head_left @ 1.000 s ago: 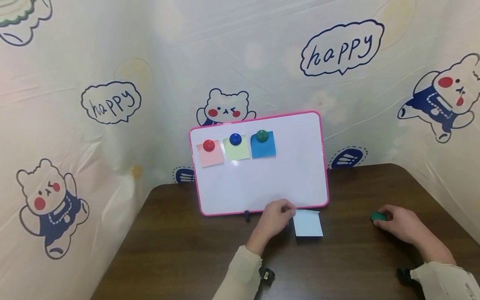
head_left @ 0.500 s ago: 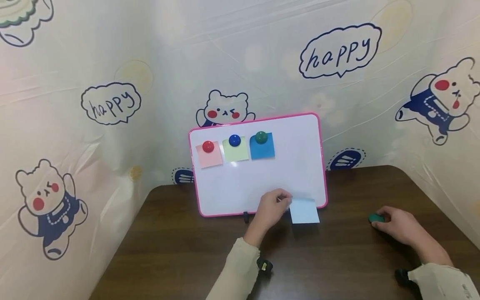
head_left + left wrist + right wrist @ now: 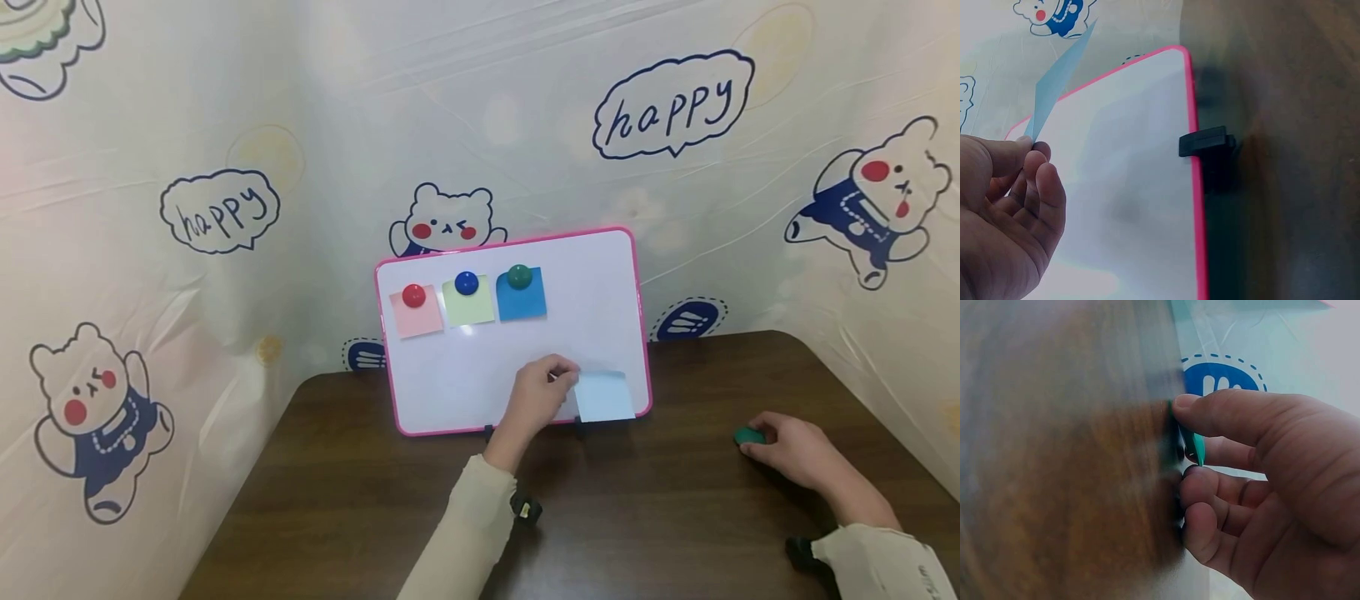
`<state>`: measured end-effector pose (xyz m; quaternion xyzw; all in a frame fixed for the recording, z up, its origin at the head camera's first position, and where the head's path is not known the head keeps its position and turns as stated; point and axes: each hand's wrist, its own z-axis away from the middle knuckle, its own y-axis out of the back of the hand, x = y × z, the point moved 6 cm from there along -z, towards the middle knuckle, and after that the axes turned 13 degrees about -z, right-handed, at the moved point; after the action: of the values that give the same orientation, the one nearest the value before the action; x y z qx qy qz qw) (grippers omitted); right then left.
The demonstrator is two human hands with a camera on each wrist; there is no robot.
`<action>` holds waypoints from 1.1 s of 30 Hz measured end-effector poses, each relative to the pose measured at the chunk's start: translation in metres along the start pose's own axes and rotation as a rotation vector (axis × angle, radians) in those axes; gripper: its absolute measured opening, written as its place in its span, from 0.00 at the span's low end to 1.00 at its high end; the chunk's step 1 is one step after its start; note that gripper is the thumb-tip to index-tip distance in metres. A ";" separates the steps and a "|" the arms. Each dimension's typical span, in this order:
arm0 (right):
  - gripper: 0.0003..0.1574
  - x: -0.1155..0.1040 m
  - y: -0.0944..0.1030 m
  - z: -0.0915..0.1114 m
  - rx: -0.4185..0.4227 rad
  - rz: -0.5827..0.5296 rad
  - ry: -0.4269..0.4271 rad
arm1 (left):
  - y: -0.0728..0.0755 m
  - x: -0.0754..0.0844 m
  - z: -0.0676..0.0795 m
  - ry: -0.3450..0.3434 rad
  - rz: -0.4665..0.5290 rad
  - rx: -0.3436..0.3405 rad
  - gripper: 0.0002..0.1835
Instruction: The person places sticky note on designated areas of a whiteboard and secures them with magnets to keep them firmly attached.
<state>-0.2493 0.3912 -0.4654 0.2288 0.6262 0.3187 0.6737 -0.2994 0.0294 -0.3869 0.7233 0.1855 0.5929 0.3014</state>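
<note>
My left hand (image 3: 534, 398) pinches a light blue sticky note (image 3: 606, 396) by its upper left corner. The note is in front of the lower right part of a pink-framed whiteboard (image 3: 450, 379). In the left wrist view the sticky note (image 3: 1057, 84) stands out from thumb and fingertips, its far end angled up. Over at the right, low on the table, my right hand (image 3: 801, 448) grips a round green magnet (image 3: 748, 437). The right wrist view shows this green magnet (image 3: 1195, 445) edge-on between thumb and fingers, partly hidden by them.
Along the board's top hang a pink note (image 3: 418, 321) under a red magnet (image 3: 414, 296), a pale green note (image 3: 469, 308) under a blue magnet (image 3: 467, 283), and a blue note (image 3: 522, 304) under another green magnet (image 3: 520, 277). A black foot (image 3: 1207, 142) clips the board's lower edge.
My left hand has risen with the light blue note, from in front of the board's bottom edge to over its lower right part. The right hand stays about where it was with the green magnet.
</note>
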 end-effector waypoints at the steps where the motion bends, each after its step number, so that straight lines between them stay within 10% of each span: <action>1: 0.28 0.000 0.000 0.000 0.001 0.000 0.002 | 0.001 0.001 -0.001 0.000 0.000 0.003 0.06; 33: 0.28 0.000 0.001 -0.001 0.002 -0.008 -0.005 | 0.039 0.024 -0.035 -0.028 -0.028 0.124 0.06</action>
<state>-0.2502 0.3917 -0.4649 0.2278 0.6258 0.3150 0.6762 -0.3318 0.0227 -0.3399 0.7462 0.2278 0.5659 0.2666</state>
